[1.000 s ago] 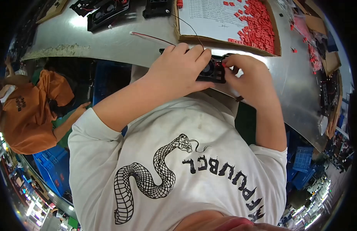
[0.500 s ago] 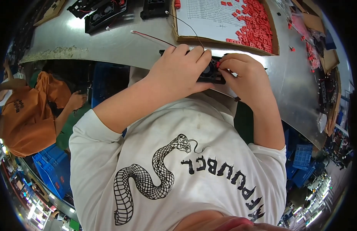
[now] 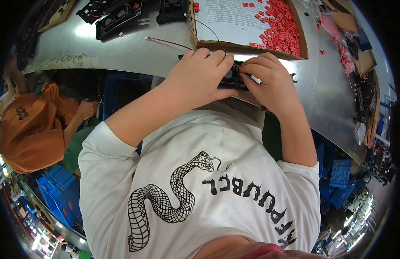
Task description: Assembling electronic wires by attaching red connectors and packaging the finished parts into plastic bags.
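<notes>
At the table's near edge lies a black fan housing (image 3: 230, 83), with a round fan showing between my hands. My left hand (image 3: 199, 74) is closed over its left part, thumb along the near side, and hides much of it. At the housing's right part, my right hand (image 3: 271, 81) pinches a small red plastic piece (image 3: 240, 68), mostly covered by the fingertips. A thin cable with a white connector (image 3: 147, 38) runs out from beneath my left hand across the metal table, and another dark cable reaches up to the tray.
Beyond my hands, a cardboard tray (image 3: 247, 47) holds a printed sheet and many small red pieces (image 3: 283, 32). More black fan units (image 3: 118, 18) lie at the far left. Plastic bags and cardboard (image 3: 354, 23) line the right. A person in orange (image 3: 36, 125) sits at left near blue crates (image 3: 59, 192).
My right hand has shifted slightly left and up over the housing, and its fingertips now cover more of the red piece. My left hand stays in nearly the same place.
</notes>
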The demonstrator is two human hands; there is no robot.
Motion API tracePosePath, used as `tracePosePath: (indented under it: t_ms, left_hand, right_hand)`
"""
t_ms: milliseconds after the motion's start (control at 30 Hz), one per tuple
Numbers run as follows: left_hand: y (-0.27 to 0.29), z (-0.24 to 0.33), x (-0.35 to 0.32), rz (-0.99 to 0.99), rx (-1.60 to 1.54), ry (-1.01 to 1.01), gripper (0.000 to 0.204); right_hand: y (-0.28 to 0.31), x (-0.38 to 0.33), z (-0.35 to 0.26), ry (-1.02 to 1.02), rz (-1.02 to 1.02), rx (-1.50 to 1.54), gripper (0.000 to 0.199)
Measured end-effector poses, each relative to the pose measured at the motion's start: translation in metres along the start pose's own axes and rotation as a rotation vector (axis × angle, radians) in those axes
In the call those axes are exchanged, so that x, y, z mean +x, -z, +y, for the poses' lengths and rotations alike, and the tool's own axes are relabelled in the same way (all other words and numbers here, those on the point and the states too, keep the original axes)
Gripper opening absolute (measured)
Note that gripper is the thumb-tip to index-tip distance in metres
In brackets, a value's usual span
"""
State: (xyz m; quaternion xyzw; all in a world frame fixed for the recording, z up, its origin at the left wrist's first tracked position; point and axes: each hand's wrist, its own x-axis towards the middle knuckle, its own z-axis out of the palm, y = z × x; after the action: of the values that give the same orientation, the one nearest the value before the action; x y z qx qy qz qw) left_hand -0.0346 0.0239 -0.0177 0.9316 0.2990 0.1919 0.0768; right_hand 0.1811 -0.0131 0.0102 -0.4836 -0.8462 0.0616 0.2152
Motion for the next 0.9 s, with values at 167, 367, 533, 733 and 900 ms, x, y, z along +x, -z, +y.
tracePosePath:
  t_ms: [167,367,533,733,900]
  left_hand:
    - [0.001,-0.001,0.0,0.009,-0.004,-0.006,0.067]
    - [0.0,-0.012,-0.007,0.01,-0.036,0.021,0.068]
    - [0.009,-0.015,-0.007,-0.025,-0.04,0.008,0.07]
    - [0.005,-0.008,-0.002,-0.012,-0.066,-0.009,0.07]
    - [-0.006,0.016,0.012,0.029,-0.032,-0.077,0.069]
  right_hand:
    - [0.004,-0.004,-0.009,-0.139,0.063,-0.089,0.019]
    - [0.023,-0.041,0.019,-0.167,-0.132,0.068,0.095]
    - [0.02,-0.068,0.014,-0.157,-0.343,-0.204,0.119]
    - [0.009,-0.107,0.039,0.185,-0.123,-0.001,0.089]
    - [0.04,-0.029,0.016,-0.042,0.491,1.519,0.08]
